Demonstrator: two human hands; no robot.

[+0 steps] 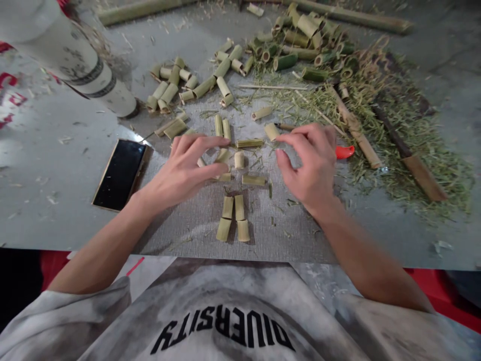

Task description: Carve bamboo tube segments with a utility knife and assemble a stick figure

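Note:
Short cut bamboo pieces lie on the table before me, several of them set out in a figure-like pattern. Two pairs of bamboo pieces (239,207) form its lower part, with a short upright-looking piece (239,160) and a crosswise piece (254,179) above. My left hand (188,163) hovers low over the left side, fingers stretched and thumb apart, partly hiding some pieces. Its index tip is by a pair of narrow pieces (222,128). At the right, my right hand (310,160) has its index tip at a bamboo piece (271,132), the thumb well apart.
A phone (119,174) lies at left, near stacked paper cups (90,70). Joined bamboo segments (205,87) and a heap of bamboo tubes (300,42) are at the back. Shavings (413,160), a knife-like tool (409,155) and a red-orange handle (344,152) lie right.

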